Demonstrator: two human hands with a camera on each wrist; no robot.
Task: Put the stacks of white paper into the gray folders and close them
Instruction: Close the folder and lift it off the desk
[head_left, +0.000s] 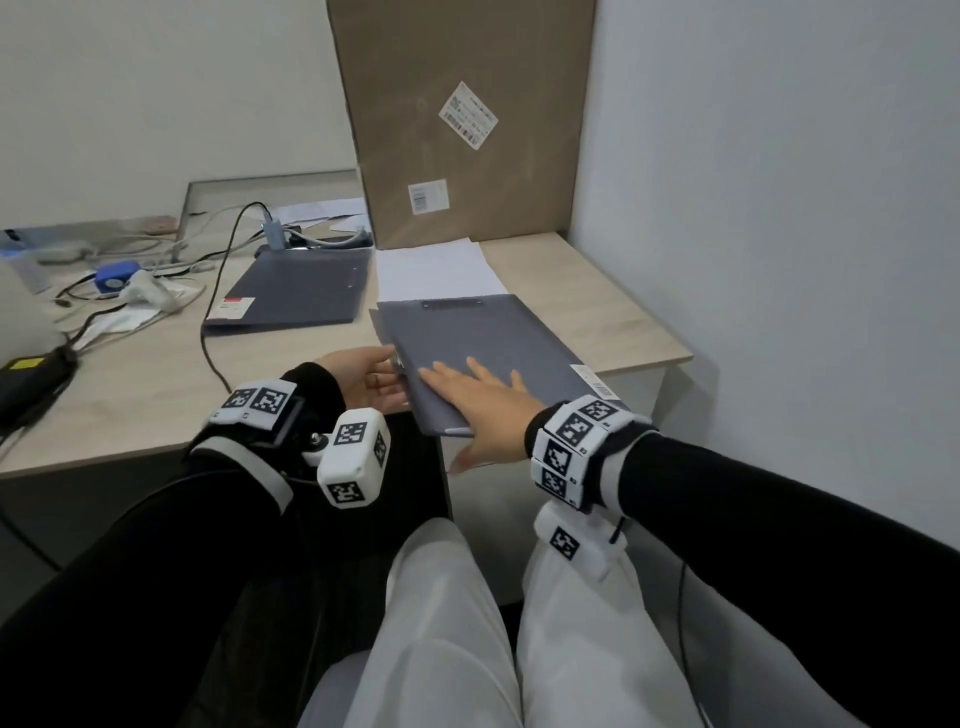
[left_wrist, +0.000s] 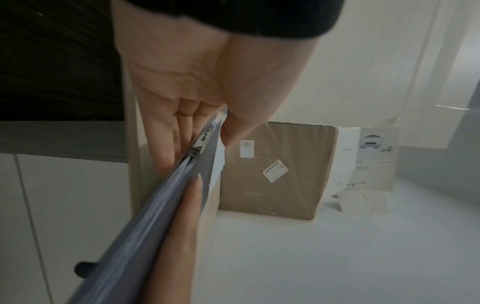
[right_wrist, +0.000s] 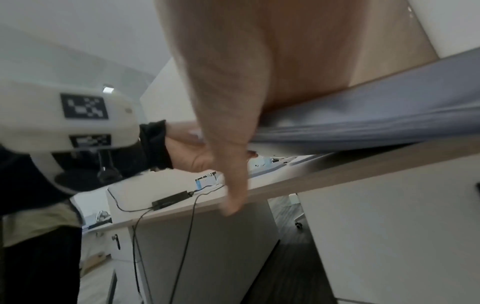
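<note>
right fingers (head_left: 470, 371) lie flat on the near gray folder (head_left: 498, 338), left hand (head_left: 363, 382) pinches its edge; press evenly so covers meet square, papers tucked.

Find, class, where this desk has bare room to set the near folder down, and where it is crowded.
Bare wood lies between the near folder and the far folder, crossed only by a black cable, and to the right of the white paper up to the desk's edge. The far left is crowded with cables and a blue object.
</note>
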